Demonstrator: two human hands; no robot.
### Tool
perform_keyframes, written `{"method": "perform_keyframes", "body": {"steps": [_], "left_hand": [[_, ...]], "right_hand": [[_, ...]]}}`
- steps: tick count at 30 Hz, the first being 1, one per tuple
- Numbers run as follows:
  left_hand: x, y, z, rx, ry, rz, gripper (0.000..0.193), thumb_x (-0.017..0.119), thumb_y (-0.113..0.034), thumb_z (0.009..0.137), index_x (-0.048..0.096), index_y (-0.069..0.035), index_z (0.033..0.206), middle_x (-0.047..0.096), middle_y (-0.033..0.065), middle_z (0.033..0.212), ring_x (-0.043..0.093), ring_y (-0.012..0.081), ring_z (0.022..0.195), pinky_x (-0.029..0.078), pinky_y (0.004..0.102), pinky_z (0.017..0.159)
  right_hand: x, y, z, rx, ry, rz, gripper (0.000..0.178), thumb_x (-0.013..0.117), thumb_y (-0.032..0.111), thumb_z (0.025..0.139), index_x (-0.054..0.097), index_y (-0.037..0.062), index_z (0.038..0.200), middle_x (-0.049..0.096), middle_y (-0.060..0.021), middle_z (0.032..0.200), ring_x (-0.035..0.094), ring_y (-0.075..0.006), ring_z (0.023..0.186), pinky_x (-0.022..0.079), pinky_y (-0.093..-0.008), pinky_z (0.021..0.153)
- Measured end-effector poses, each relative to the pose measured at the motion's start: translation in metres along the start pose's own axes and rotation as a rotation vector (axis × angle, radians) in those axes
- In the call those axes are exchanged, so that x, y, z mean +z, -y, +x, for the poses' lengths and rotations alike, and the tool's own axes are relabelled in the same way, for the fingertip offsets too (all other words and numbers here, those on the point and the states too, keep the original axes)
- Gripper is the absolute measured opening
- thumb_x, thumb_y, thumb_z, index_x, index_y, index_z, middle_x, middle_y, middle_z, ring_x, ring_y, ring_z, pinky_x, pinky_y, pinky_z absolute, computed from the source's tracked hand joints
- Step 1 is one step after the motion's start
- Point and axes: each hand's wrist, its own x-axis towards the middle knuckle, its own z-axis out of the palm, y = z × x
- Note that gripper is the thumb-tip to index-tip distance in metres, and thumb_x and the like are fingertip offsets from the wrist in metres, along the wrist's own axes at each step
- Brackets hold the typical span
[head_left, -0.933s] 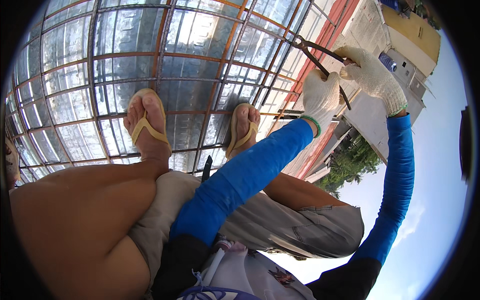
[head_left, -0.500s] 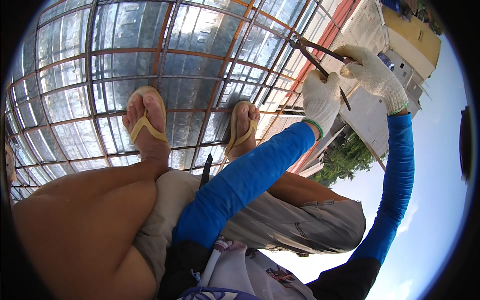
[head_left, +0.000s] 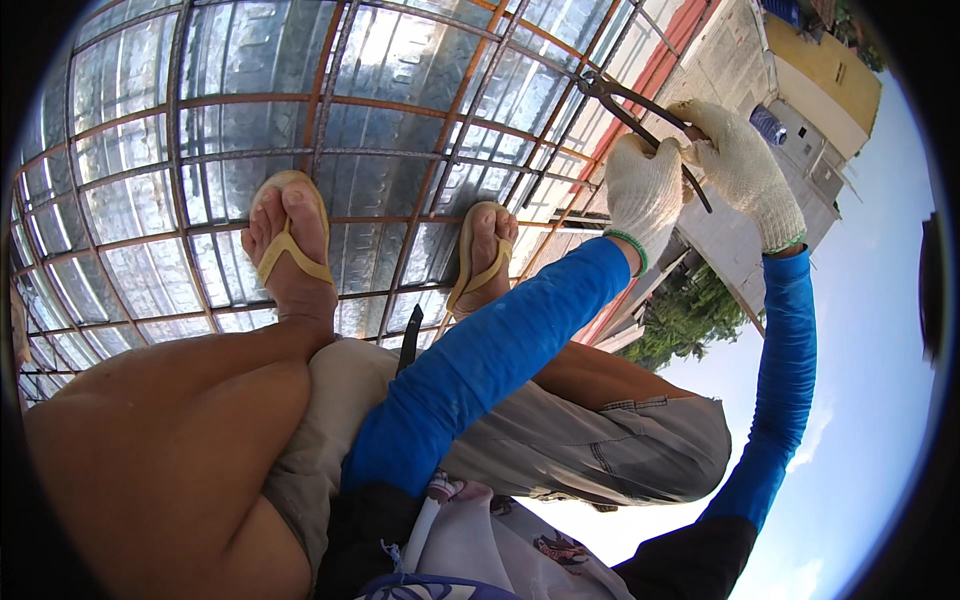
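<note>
A pair of long-handled pincers [head_left: 633, 121] reaches to the upper right, its jaws at a rebar crossing near the edge of the steel mesh [head_left: 380, 218]. My left hand [head_left: 640, 190], in a white knit glove with a green cuff, is closed round the lower handle, whose end sticks out past the fingers. My right hand [head_left: 745, 170], gloved alike, grips the end of the upper handle. The two hands are close together, almost touching. Whether the jaws bite on a wire is too small to tell.
My feet, in yellow flip-flops [head_left: 290, 255], stand on the mesh over shiny corrugated metal sheets [head_left: 375, 185]. A red strip [head_left: 660, 75] edges the sheets on the right. Beyond it lie lower roofs, a yellow building [head_left: 825, 75], trees [head_left: 690, 320] and sky.
My right hand has moved down and left toward my left hand. The pincers' handles have come closer together. My feet stay in place.
</note>
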Motion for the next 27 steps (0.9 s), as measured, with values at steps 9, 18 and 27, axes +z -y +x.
{"method": "perform_keyframes", "body": {"steps": [9, 18, 27], "left_hand": [[0.003, -0.013, 0.004, -0.085, 0.006, 0.068, 0.016, 0.067, -0.012, 0.098, 0.063, 0.003, 0.093, 0.067, 0.0121, 0.075, 0.067, 0.0215, 0.057, 0.051, 0.0366, 0.047], [0.001, -0.01, 0.005, -0.047, -0.033, 0.194, 0.027, 0.071, -0.02, 0.099, 0.065, 0.004, 0.087, 0.068, 0.0117, 0.076, 0.07, 0.0227, 0.063, 0.052, 0.0398, 0.056], [-0.003, 0.003, 0.023, 0.027, 0.039, 0.24, 0.034, 0.071, -0.028, 0.1, 0.067, 0.003, 0.089, 0.067, 0.011, 0.076, 0.069, 0.0222, 0.071, 0.048, 0.0399, 0.062]], "right_hand": [[0.009, -0.003, -0.012, -0.151, -0.112, -0.242, 0.041, 0.071, 0.012, 0.094, 0.067, 0.0104, 0.135, 0.072, -0.0168, 0.11, 0.073, -0.0363, 0.106, 0.061, -0.0462, 0.09], [-0.001, 0.044, -0.028, -0.108, 0.009, -0.601, 0.061, 0.073, 0.006, 0.088, 0.055, 0.0048, 0.146, 0.068, -0.0164, 0.109, 0.069, -0.0359, 0.1, 0.059, -0.0455, 0.082], [0.031, 0.016, -0.015, -0.185, -0.342, -0.913, 0.029, 0.072, 0.018, 0.094, 0.063, 0.0033, 0.117, 0.071, -0.0134, 0.094, 0.075, -0.0283, 0.082, 0.062, -0.0401, 0.064]]}}
